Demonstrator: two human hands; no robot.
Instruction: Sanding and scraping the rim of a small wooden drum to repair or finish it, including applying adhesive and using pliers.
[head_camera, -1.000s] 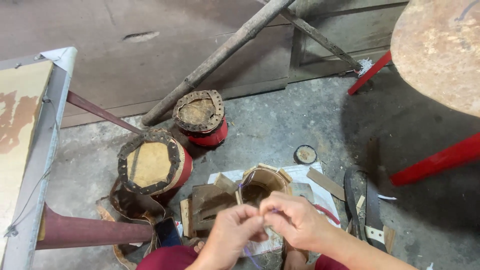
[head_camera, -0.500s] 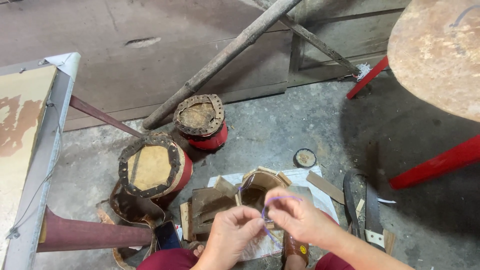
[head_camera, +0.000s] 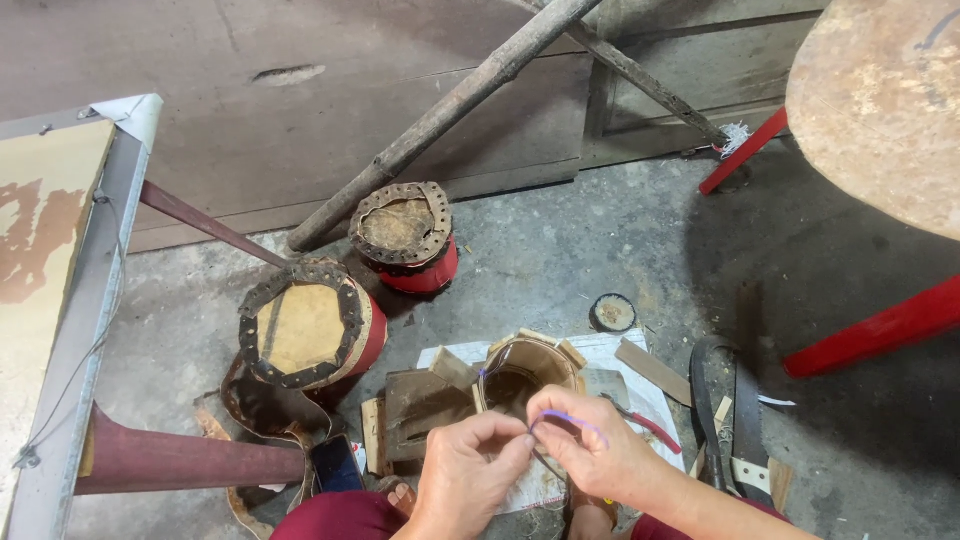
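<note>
Pinching a thin purple cord (head_camera: 570, 418) between them, both hands work close together just above a small open drum shell (head_camera: 527, 372) that sits on a sheet of white paper (head_camera: 620, 350) on the concrete floor; the left hand (head_camera: 468, 478) has its thumb and forefinger closed on the cord's near end, the other fingers loosely curled; the right hand (head_camera: 590, 450) is likewise closed at the fingertips, with a short loop of the cord arching over its knuckles; whether a needle is in the grip I cannot tell. Judging by this, the step in hand looks like preparing or knotting the cord before it goes to the shell; the next move probably calls for a steady pull with both pinches kept tight, so the loop does not slip. Two finished small drums (head_camera: 310, 330) with laced rims stand to the left, well apart from the hands; a dark curved tool (head_camera: 708, 400) lies to the right.
</note>
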